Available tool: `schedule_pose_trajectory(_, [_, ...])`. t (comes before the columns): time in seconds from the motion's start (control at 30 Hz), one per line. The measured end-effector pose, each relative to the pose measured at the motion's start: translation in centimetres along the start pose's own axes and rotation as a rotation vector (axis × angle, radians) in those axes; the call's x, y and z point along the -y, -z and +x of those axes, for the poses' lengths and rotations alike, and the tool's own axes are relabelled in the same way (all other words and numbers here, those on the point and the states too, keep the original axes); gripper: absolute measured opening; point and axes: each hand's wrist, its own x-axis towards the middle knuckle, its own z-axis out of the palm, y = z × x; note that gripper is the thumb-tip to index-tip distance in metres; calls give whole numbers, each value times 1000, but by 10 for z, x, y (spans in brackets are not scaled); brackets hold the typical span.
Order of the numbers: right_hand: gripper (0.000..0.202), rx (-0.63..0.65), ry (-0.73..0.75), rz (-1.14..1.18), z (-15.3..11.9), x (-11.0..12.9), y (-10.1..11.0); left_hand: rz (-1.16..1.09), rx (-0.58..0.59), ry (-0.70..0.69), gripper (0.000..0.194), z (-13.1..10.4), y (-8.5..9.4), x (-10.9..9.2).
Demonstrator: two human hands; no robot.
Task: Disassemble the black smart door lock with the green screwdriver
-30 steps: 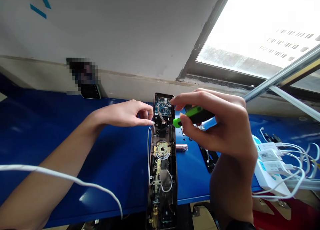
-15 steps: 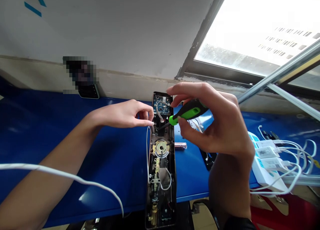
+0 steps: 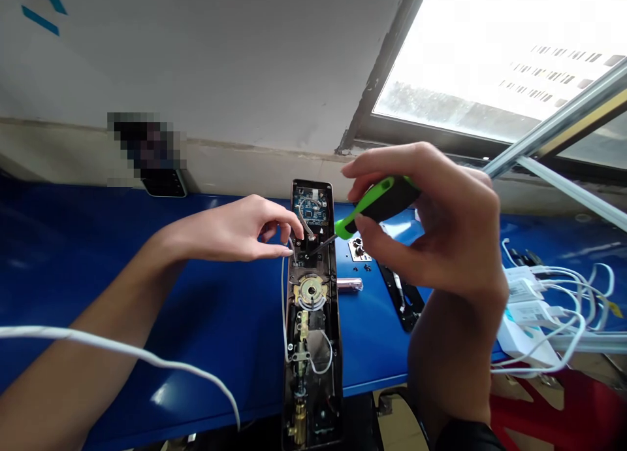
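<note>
We see open housing (image 3: 337, 333) overhanging tabletop (image 3: 220, 320) near edge, circuit board (image 3: 307, 209) inside; right hand (image 3: 441, 235) clamped on screwdriver (image 3: 386, 201); left hand (image 3: 245, 229), thumb and finger apart.

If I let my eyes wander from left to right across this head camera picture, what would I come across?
Partly blurred dark device → left hand → long open housing → right hand gripping a screwdriver → white power strip.

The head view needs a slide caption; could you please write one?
Right hand holds a green-handled screwdriver over an open housing, left hand at its edge.
</note>
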Motion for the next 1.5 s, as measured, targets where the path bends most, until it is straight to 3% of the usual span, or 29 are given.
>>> schedule_pose_trajectory(0.17, [38,-188,47,83,-1,-4,5,30,-56,-92,37,6,-12,-11])
schedule_pose_trajectory(0.3, [37,-224,61,98,-3,-8,11,-8,-68,-167,26,14,-24,-18])
schedule_pose_trajectory(0.57, [41,-161,-7,24,-13,-7,31,-20,-70,-157,18,14,-29,-11])
schedule_pose_trajectory(0.77, [43,131,-90,-64,-17,-12,57,11,-28,-112,17,19,-31,-24])
schedule_pose_trajectory(1.03, [45,285,-196,-146,-23,-35,70,36,87,-146,18,66,-30,-65])
schedule_pose_trajectory(1.17, [45,332,-258,-118,-27,-41,78,179,111,-109,18,95,-34,-71])
schedule_pose_trajectory(1.37, [43,345,-321,-115,-30,-53,84,488,196,16,14,136,-55,-77])
schedule_pose_trajectory(1.5, [44,341,-335,-102,-33,-58,88,538,259,78,19,154,-67,-81])
